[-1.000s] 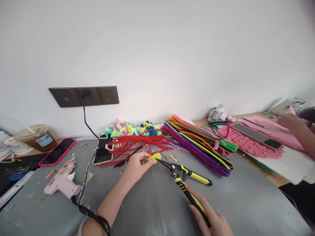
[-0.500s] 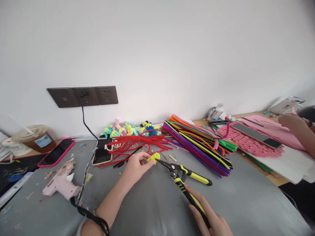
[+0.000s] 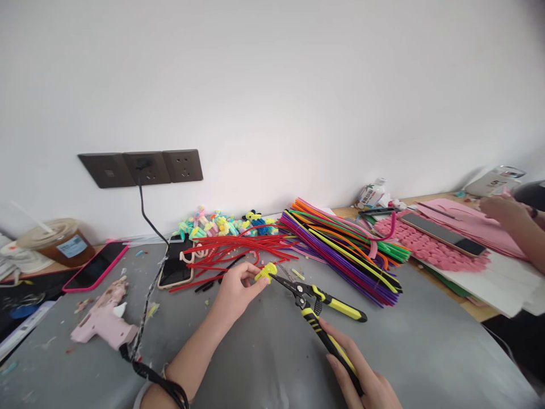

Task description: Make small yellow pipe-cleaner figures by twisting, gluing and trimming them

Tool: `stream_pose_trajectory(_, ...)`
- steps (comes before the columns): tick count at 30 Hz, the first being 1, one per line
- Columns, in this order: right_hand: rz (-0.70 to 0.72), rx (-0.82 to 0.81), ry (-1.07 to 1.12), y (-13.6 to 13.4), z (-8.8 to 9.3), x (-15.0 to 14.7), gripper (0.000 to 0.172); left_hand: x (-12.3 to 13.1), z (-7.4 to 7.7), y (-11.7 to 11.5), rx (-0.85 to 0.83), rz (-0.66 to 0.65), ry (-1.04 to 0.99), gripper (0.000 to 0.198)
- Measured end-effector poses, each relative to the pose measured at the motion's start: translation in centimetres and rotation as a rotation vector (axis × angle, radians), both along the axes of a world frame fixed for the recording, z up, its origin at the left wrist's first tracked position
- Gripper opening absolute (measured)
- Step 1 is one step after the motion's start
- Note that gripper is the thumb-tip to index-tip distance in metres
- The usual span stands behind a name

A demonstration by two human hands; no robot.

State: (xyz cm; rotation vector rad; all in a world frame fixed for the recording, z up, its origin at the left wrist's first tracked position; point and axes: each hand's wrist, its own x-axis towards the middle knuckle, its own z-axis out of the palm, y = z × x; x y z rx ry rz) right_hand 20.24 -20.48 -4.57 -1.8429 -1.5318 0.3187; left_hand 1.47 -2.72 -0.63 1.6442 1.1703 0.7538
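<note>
Here, a yellow piece [image 3: 267, 273] sits pinched between left fingers [image 3: 257, 287]; right fingers [image 3: 342, 338] clasp snips [image 3: 300, 290].

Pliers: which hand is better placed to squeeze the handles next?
Right hand, likely: it grips one handle of the pliers, the other spread apart and untouched. The left hand is occupied, pinching the yellow piece by the tips.

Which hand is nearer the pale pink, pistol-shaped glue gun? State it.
Left. The left hand is right of the glue gun; the right hand is farther right, gripping yellow-and-black pliers.
</note>
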Motion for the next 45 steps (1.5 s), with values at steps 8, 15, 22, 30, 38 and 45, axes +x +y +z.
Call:
stream_pose_trajectory(8,0.022,-0.018,0.023,0.3,0.9,0.7,0.049,0.2,-0.2,0.1,0.009,0.014,0.025,0.024)
stream_pose_trajectory(15,0.035,-0.058,0.050,0.1,0.7,0.5,0.048,0.1,-0.2,-0.1,0.017,0.016,0.007,0.023)
stream_pose_trajectory(22,0.081,-0.090,0.062,0.3,0.8,0.9,0.050,0.1,-0.2,0.0,0.030,0.024,0.013,0.023)
stream_pose_trajectory(30,0.045,-0.092,0.051,0.3,1.0,0.6,0.053,0.1,-0.2,0.0,0.041,0.014,0.010,0.020)
stream_pose_trajectory(38,-0.018,-0.055,0.030,0.2,0.9,-0.2,0.053,0.1,-0.4,0.1,0.055,0.025,0.026,0.021)
stream_pose_trajectory(45,-0.023,-0.049,0.025,0.3,1.0,0.0,0.053,0.0,-0.7,0.2,0.070,0.029,0.019,0.019)
